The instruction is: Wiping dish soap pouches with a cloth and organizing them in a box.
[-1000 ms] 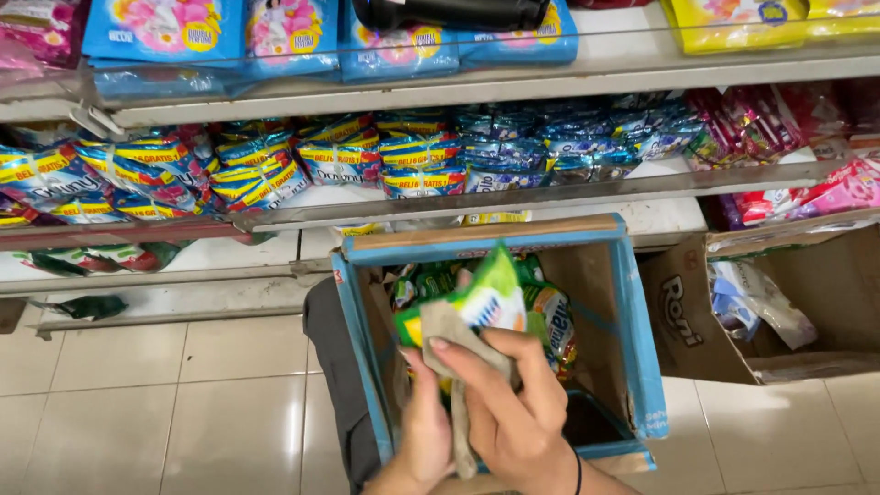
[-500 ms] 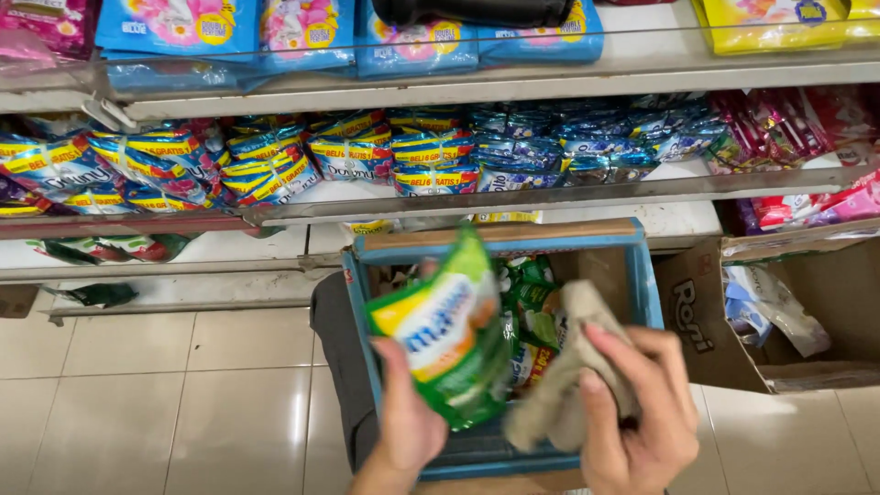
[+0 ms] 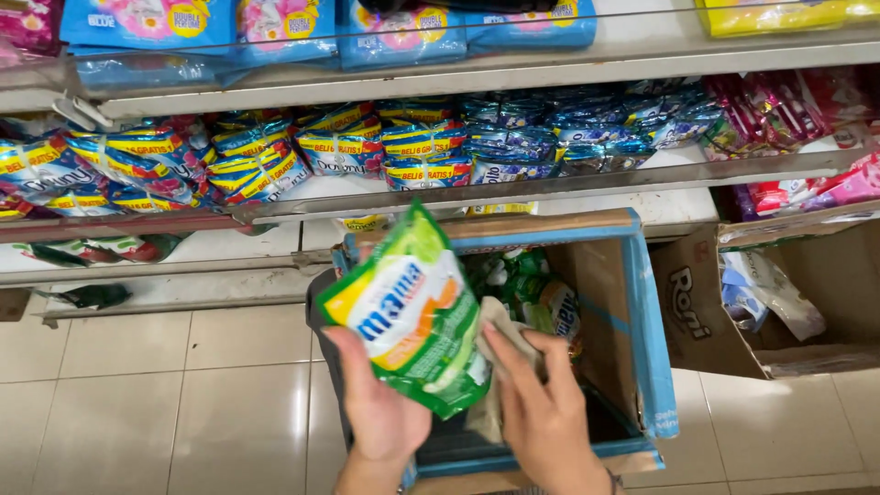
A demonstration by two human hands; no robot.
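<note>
Two hands over open carton [image 3: 642, 302], shop aisle, head view. Left hand [image 3: 380, 403] closed on green pouch [image 3: 412, 316], gripped from below at lower edge, pouch tilted, top corner pointing up toward shelf [image 3: 513, 191]. Right hand [image 3: 541, 412] pressing beige cloth [image 3: 500, 367] against pouch's right side, fingers [image 3: 509, 362] spread flat over cloth rather than curled; grip partly hidden by pouch. Pouch held above carton's left half, clear of stock inside. More green pouches [image 3: 532, 293] lying in carton, partly hidden. Carton resting on dark crate [image 3: 321, 312]; exact support not visible. Second carton [image 3: 807, 302] just right, open, holding white packs. Shelf behind filled with blue and multicolour sachets [image 3: 247, 160]; upper shelf with blue bags [image 3: 376, 37]. Tiled floor [image 3: 137, 403] left.

Risks, judged from current grip:
- Pouch held by one edge only; glossy film likely slippery; harder wiping pressure from right could push it out of left hand, dropping onto floor or back into carton.
- Cloth held loosely under flat fingers; could slide off and fall into carton.
- Carton perched near crate edge on left; downward press or knock from forearm could tip it.
- Top corner of pouch near shelf lip; upward lift could snag hanging sachets.
- Soft pouch; squeezing too hard could strain seam.
</note>
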